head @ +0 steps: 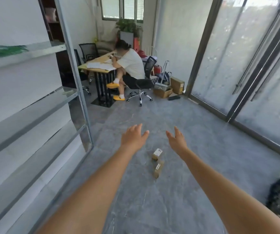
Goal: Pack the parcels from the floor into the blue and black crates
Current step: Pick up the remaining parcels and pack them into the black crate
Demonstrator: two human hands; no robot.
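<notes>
Both bare arms reach forward over the grey floor (195, 125). The left hand (133, 136) has its fingers spread and relaxed and holds nothing; the right hand (176, 140) is likewise spread, palm turned inward, and holds nothing. Neither hand touches anything.

Between the two forearms, nearer than the hands, two small brown cardboard parcels lie on the floor. The farther parcel (157, 154) shows a white label on its top face; the nearer parcel (158, 170) lies just behind it toward the camera and carries a smaller label. They seem to touch at one corner, though the picture is too soft there to be sure.

Left of the parcels stands a metal shelf rack (78, 78) with grey shelves. Right of the parcels, well apart, runs a glass wall with dark frames (201, 48). At the right edge, nearer than the parcels, a dark blurred shape (276, 196) lies on the floor; what it is cannot be told.

Far beyond the parcels a person in a white shirt (131, 64) sits on a black office chair (141, 85) at a bench (98, 64) with papers on it. Right of the chair, cardboard boxes (177, 85) stand on the floor by the glass wall. A potted plant (129, 27) stands under the window behind the bench.
</notes>
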